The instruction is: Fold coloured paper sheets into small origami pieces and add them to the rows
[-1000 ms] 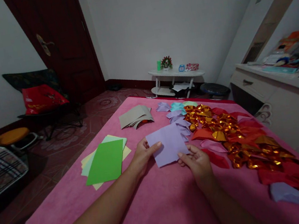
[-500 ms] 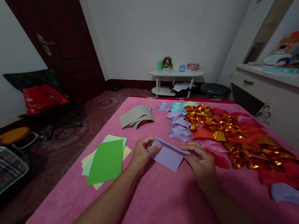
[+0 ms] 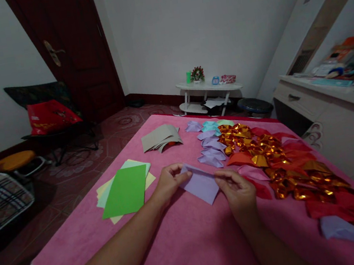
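Observation:
A sheet of purple paper (image 3: 201,185), folded over along its far edge, is held between my two hands just above the pink cloth. My left hand (image 3: 172,180) pinches its left corner, thumb on top. At the right end of the fold, my right hand (image 3: 237,187) grips the paper between thumb and fingers. Left of my hands lies a stack of coloured sheets with a green sheet (image 3: 126,190) on top. Folded purple paper pieces (image 3: 212,156) sit beyond my right hand, beside shiny gold folded pieces (image 3: 236,134).
Grey sheets (image 3: 161,137) lie farther back on the pink-covered table (image 3: 184,243). Red folded pieces (image 3: 350,208) spread along the right side. A white side table (image 3: 205,85) stands by the wall, a dresser (image 3: 339,116) at right, and a chair with a red bag (image 3: 51,116) at left.
The folded flap of the purple paper now lies flatter. My right hand has shifted slightly along the fold, and the paper's near corner has moved a little right.

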The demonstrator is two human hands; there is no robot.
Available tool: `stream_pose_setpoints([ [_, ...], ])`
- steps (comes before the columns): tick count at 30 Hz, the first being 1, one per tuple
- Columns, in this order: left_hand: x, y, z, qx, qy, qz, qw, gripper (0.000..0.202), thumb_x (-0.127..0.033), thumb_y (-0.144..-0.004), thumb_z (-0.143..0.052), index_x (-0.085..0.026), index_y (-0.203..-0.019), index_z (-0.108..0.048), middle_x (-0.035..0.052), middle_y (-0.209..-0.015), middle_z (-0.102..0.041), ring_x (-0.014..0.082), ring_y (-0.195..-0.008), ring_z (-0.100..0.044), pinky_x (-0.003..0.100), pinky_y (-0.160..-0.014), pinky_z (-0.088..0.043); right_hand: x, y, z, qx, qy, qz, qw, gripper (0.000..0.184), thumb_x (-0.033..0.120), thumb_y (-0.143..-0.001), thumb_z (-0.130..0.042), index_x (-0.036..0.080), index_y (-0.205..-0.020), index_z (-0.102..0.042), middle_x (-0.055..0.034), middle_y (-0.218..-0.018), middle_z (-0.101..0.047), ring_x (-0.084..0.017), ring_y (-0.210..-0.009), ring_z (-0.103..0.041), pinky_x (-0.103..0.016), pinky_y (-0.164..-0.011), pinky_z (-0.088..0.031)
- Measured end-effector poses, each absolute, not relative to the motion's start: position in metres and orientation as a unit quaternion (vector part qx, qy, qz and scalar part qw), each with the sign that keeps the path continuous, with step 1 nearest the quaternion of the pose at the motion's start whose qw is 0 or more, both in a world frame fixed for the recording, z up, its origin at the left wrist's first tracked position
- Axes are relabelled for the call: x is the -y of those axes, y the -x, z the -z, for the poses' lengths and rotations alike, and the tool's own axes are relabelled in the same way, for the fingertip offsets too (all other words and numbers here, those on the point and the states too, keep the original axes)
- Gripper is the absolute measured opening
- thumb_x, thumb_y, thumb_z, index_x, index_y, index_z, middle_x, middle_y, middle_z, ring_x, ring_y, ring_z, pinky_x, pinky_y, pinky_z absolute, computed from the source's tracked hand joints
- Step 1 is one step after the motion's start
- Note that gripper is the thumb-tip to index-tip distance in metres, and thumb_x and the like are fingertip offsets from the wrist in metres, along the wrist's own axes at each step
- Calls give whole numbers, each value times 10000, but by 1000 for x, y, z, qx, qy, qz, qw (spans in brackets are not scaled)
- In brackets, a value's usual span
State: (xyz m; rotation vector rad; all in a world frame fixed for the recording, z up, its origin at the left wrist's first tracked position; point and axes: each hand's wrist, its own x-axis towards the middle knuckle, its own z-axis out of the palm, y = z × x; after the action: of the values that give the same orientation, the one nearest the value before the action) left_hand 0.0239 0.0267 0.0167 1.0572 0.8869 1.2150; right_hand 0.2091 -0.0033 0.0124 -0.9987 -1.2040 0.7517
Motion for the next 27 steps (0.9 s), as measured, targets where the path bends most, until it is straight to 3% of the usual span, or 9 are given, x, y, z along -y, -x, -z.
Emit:
stream_pose_setpoints([
  [3, -25, -21, -18, -387, -459, -505, 620, 287, -355, -667, -754, -95, -748, -665, 25, -632, -653, 94, -515, -562, 184, -509, -407, 2, -209, -11, 479, 454, -410, 630, 171, 259, -679, -728, 197, -833, -685, -32, -765, -687, -186, -707, -644, -302, -685, -521],
  [7, -24, -16, -21, -371, -463, -493, 637, 317, -326, -646, -781, -107, -836, -654, 37, -706, -677, 113, -560, -600, 200, -543, -449, -1, -209, -11, 447, 429, -489, 613, 327, 295, -631, -778, 185, -911, -650, -47, -788, -708, -197, -713, -663, -302, -676, -525],
  [11, -23, -14, -25, -329, -491, -470, 655, 423, -250, -592, -821, -124, -956, -646, 52, -872, -689, 135, -678, -639, 230, -647, -498, -3, -212, -10, 440, 426, -509, 604, 252, 313, -631, -784, 170, -795, -658, -26, -710, -684, -167, -647, -634, -258, -625, -498],
  [16, -21, -16, -22, -340, -475, -449, 676, 371, -279, -614, -808, -107, -900, -647, 37, -782, -684, 118, -603, -623, 215, -585, -487, -4, -214, -6, 433, 431, -539, 580, 242, 346, -626, -785, 167, -704, -642, -15, -657, -674, -168, -611, -616, -258, -602, -473],
  [22, -18, -20, -19, -348, -451, -459, 681, 346, -322, -632, -790, -95, -841, -635, 42, -718, -685, 113, -535, -607, 195, -510, -457, -3, -211, -9, 417, 414, -564, 580, 257, 336, -639, -772, 164, -792, -658, -25, -687, -701, -179, -601, -626, -282, -614, -478],
  [27, -17, -24, -17, -357, -438, -451, 691, 363, -346, -622, -791, -85, -819, -634, 42, -679, -675, 104, -492, -584, 187, -477, -438, -2, -210, -12, 407, 420, -554, 592, 250, 341, -624, -772, 161, -688, -611, 7, -590, -649, -134, -514, -562, -236, -537, -434],
])
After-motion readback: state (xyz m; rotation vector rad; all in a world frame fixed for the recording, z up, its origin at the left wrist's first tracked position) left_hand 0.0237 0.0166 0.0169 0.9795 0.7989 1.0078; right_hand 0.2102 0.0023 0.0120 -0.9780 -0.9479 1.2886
